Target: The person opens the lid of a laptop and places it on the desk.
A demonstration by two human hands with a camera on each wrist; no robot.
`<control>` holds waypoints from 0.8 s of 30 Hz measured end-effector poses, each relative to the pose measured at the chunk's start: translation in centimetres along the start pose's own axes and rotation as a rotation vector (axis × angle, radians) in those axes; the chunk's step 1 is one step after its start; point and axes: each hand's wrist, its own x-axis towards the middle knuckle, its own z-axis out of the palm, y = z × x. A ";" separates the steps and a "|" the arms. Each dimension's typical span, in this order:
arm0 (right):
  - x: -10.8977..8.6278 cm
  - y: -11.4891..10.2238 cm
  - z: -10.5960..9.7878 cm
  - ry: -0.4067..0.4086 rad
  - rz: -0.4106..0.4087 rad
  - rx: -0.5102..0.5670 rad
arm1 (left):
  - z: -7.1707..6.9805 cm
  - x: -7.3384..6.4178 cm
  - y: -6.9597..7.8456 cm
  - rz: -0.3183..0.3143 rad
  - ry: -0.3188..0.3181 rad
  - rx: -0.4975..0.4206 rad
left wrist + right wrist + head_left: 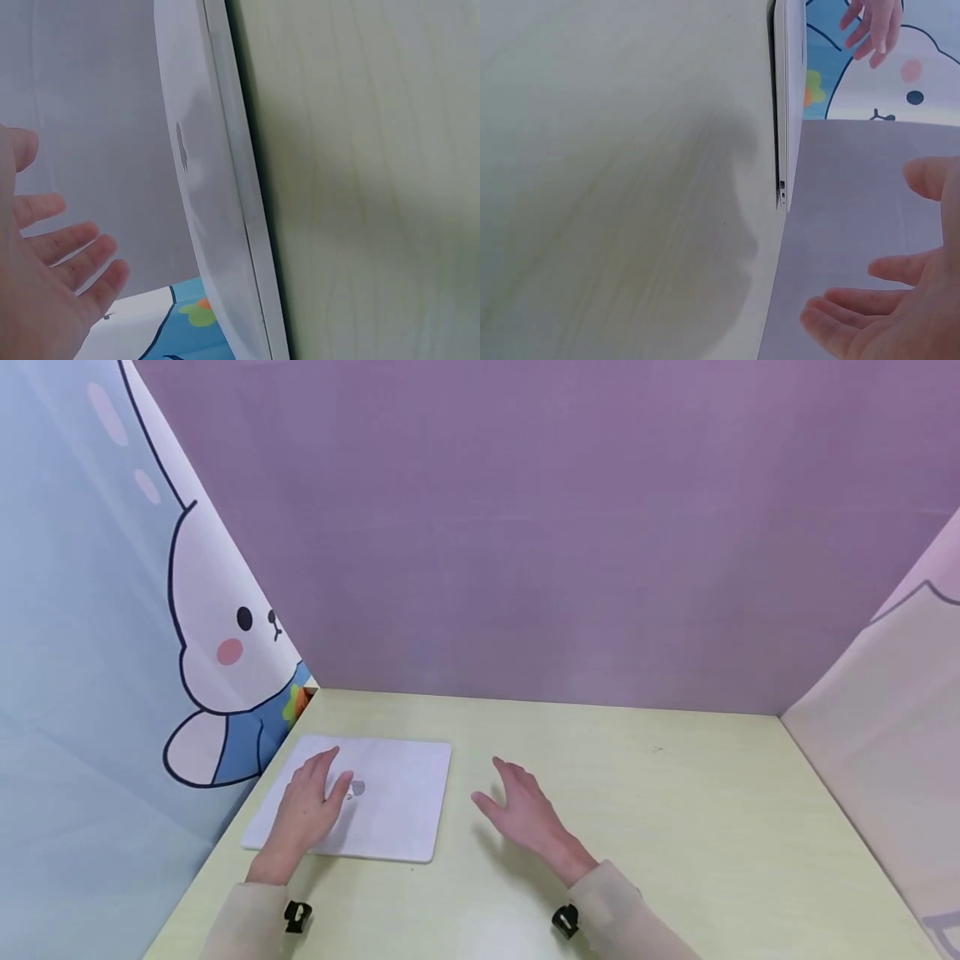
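A closed silver laptop [401, 810] lies flat on the left part of the table, a dark logo on its lid. Over its left half hovers my left hand [306, 803], fingers spread and relaxed, holding nothing. The left wrist view shows that hand [56, 277] apart from the laptop's lid [206, 180]. To the right of the laptop, my right hand [528, 812] hangs above the table with loose fingers and thumb apart. From the right wrist, the laptop's thin side [782, 112] shows small ports near one corner.
The pale wood-grain table [675, 827] extends to the right. A purple curtain [555, 543] hangs behind it, a blue curtain with a cartoon rabbit [217, 635] at the left and a pale one [885, 718] at the right. Small black devices [297, 916] sit at both wrists.
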 end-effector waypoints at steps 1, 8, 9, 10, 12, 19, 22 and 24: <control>0.0 0.0 0.1 0.002 -0.001 -0.001 | 0.0 0.0 -0.1 0.000 -0.003 0.003; 0.1 -0.3 1.0 0.012 0.002 0.031 | -0.5 -0.1 -0.8 -0.018 -0.017 -0.002; 0.1 -0.3 1.2 0.009 0.003 0.037 | -0.6 -0.2 -0.9 -0.026 -0.027 -0.003; 0.2 -0.4 1.2 0.005 0.006 0.039 | -0.6 -0.1 -1.0 -0.033 -0.034 -0.002; 0.3 -0.6 1.4 -0.002 0.011 0.047 | -0.7 -0.1 -1.2 -0.041 -0.041 -0.004; 0.8 -0.8 2.0 -0.008 0.011 0.041 | -1.0 0.1 -1.9 -0.043 -0.025 -0.008; 1.1 -0.7 2.1 -0.011 0.008 0.055 | -1.1 0.2 -1.9 -0.058 -0.027 0.004; 1.3 -0.7 2.2 -0.015 0.006 0.064 | -1.2 0.3 -2.0 -0.072 -0.029 0.010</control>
